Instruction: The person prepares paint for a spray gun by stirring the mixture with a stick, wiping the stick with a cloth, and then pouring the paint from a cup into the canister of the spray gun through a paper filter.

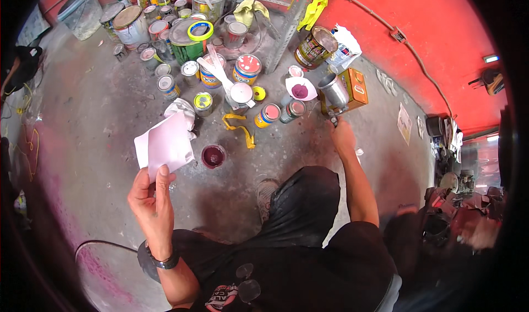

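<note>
My left hand [154, 202] pinches a folded sheet of white paper [172, 147] between thumb and fingers, above the floor. Just right of the paper stands an open cup of dark red paint [213, 156]. Out to the right, my right hand [344, 134] closes on a paint spray gun [334, 90] with a metal cup; its fingers are partly hidden. The gun is tilted in front of a rectangular yellow-brown tin [354, 89]. Left of the gun, a white paper cone [300, 89] with dark red paint inside rests at a container's mouth.
Several paint cans [187, 39] crowd the far left floor, near a slotted metal post [292, 28]. A crumpled white cloth [181, 109] lies behind the paper. A yellow strip [239, 129] is on the floor. Along the red wall [408, 42] runs a hose [421, 61].
</note>
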`<state>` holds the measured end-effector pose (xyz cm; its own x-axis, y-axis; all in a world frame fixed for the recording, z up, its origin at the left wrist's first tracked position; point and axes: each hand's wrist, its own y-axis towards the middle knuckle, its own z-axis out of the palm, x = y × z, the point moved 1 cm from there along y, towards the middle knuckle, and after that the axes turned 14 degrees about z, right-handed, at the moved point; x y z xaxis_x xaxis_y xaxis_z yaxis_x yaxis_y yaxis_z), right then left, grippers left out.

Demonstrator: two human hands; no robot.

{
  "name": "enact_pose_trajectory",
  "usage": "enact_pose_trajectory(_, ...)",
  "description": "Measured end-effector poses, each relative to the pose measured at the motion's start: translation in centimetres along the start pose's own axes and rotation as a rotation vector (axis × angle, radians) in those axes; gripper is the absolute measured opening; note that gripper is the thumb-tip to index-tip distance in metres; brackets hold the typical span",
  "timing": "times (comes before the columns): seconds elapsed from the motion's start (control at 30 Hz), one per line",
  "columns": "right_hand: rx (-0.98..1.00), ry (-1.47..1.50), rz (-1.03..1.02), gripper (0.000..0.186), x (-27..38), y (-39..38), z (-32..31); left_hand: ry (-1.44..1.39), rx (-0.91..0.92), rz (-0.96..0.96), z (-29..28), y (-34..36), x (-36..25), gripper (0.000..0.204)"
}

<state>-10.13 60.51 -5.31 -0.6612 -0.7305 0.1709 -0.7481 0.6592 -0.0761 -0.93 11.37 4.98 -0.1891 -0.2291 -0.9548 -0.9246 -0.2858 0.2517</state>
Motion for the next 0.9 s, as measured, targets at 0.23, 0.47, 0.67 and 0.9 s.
enact_pose_trajectory(0.23, -0.061, -0.296, 0.066, 0.043, -1.2, 1.8, 0.6, -0.053, 0.019, -0.010, 0.9, -0.4, -0.4, 0.022)
enact_pose_trajectory(0.47, -0.033, -0.151, 0.091, 0.041, -1.4, 0.5, 1.1, -0.043, 0.039, 0.003, 1.1, -0.3, -0.5, 0.021)
enact_pose_trajectory(0.67, -0.113, -0.235, 0.030, 0.039, -1.3, 1.0, 2.4, -0.027, 0.032, -0.004, 0.9, -0.6, -0.3, 0.021)
enact_pose_trajectory(0.9, -0.101, -0.293, 0.232, 0.031, -0.5, 4.1, 3.9, -0.041, 0.083, 0.029, 1.8, -0.4, -1.1, 0.025)
